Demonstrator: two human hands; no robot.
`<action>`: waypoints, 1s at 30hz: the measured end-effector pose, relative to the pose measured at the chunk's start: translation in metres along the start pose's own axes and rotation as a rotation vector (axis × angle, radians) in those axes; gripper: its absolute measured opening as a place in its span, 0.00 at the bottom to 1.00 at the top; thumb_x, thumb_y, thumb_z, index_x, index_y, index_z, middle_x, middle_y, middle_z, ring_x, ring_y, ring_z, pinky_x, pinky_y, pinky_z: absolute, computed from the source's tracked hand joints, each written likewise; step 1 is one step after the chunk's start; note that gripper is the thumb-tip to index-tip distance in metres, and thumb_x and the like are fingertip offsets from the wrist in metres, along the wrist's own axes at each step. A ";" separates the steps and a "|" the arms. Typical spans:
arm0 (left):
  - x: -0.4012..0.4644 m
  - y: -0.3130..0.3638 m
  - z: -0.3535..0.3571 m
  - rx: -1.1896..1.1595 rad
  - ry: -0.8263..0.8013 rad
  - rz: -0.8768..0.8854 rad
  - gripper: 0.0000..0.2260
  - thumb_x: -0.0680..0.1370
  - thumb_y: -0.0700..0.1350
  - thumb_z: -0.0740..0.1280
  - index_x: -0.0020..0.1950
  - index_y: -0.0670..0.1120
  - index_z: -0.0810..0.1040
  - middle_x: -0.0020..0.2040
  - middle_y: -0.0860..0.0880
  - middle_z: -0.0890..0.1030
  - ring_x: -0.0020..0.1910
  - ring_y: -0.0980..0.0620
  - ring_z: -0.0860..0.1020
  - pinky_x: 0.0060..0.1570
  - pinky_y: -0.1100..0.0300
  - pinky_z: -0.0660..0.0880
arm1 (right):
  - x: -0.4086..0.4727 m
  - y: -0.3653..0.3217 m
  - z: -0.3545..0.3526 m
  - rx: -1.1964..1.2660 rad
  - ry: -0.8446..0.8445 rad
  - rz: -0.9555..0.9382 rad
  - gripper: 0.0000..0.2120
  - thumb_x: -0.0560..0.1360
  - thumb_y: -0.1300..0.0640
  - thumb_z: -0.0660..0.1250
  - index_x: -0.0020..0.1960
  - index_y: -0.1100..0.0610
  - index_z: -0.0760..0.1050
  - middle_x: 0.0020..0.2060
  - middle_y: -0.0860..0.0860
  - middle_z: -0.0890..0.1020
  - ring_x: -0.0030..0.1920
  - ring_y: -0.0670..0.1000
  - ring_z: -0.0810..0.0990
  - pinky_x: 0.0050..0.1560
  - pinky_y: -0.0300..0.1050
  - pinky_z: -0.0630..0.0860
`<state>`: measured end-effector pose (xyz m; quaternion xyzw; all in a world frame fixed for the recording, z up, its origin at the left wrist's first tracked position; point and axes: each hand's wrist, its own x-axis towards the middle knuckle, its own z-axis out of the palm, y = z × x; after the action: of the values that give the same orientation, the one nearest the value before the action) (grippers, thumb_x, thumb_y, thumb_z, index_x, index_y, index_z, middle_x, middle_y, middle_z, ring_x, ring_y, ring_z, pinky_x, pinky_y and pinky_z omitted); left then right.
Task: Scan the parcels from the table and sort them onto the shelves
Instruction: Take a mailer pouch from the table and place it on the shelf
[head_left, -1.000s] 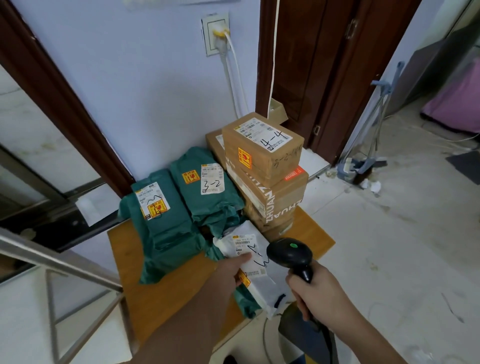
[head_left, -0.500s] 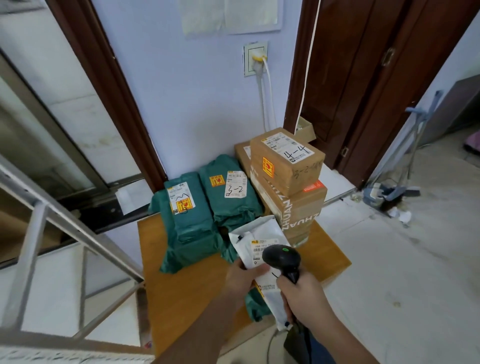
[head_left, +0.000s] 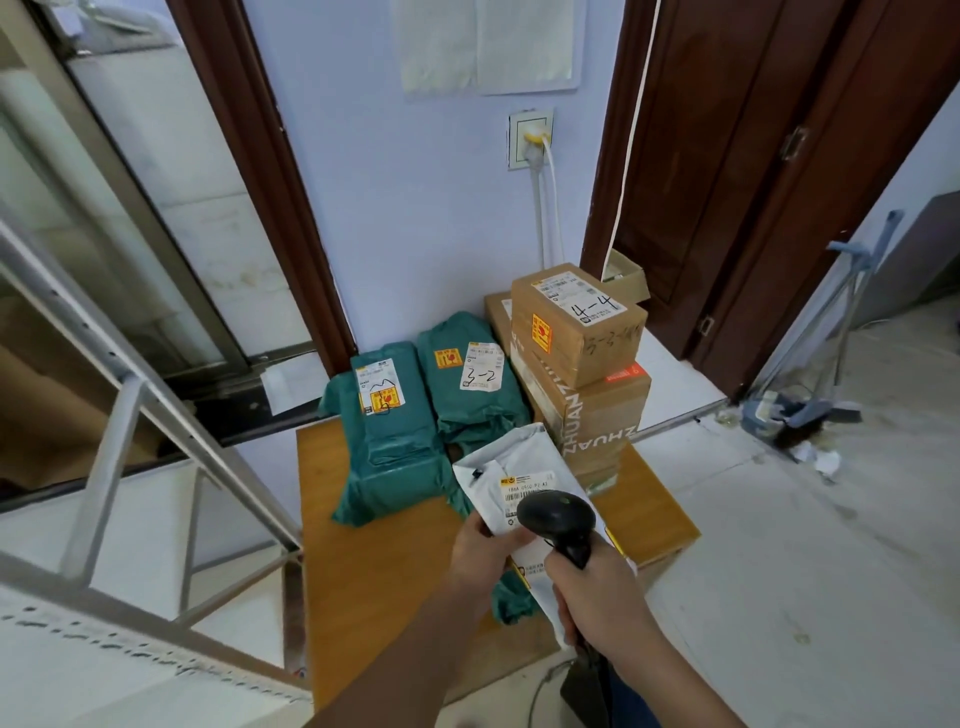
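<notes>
At lower centre of the frame, above the worktop (head_left: 395, 561), the left hand (head_left: 480, 553) grips a white parcel (head_left: 511, 486) while the right hand (head_left: 597, 597) grips a scanner (head_left: 556, 517) over its label; shelving it likely follows.

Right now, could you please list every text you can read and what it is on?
"4-4": label of top box.
"3-2": label of green bag.
"ZHUAN": side of lower box.
"186A 0510 P2 43", roughly: label of white bag.
Other print: too small.
</notes>
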<state>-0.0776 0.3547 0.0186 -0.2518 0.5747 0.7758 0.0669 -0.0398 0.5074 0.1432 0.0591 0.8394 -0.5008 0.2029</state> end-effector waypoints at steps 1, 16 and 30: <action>-0.005 0.000 0.000 0.003 0.010 0.002 0.30 0.60 0.44 0.83 0.62 0.47 0.83 0.55 0.46 0.88 0.55 0.42 0.86 0.58 0.41 0.83 | -0.003 0.001 0.000 -0.001 -0.002 -0.012 0.06 0.73 0.56 0.65 0.38 0.53 0.73 0.28 0.53 0.77 0.29 0.54 0.76 0.40 0.58 0.81; -0.108 0.013 -0.071 -0.191 0.165 -0.010 0.17 0.75 0.39 0.78 0.63 0.42 0.82 0.53 0.46 0.89 0.47 0.49 0.88 0.41 0.57 0.83 | -0.072 -0.022 0.021 -0.137 -0.212 -0.282 0.09 0.74 0.51 0.65 0.37 0.54 0.71 0.25 0.51 0.73 0.24 0.50 0.73 0.38 0.60 0.78; -0.293 0.000 -0.267 -0.271 0.330 0.187 0.17 0.76 0.41 0.76 0.62 0.38 0.81 0.53 0.40 0.88 0.47 0.45 0.88 0.42 0.53 0.84 | -0.245 -0.085 0.148 -0.156 -0.516 -0.467 0.14 0.79 0.59 0.65 0.35 0.58 0.71 0.21 0.53 0.74 0.21 0.54 0.71 0.32 0.52 0.73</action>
<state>0.2598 0.1626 0.0987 -0.3279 0.4890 0.7970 -0.1347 0.1992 0.3633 0.2487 -0.2784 0.7871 -0.4666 0.2920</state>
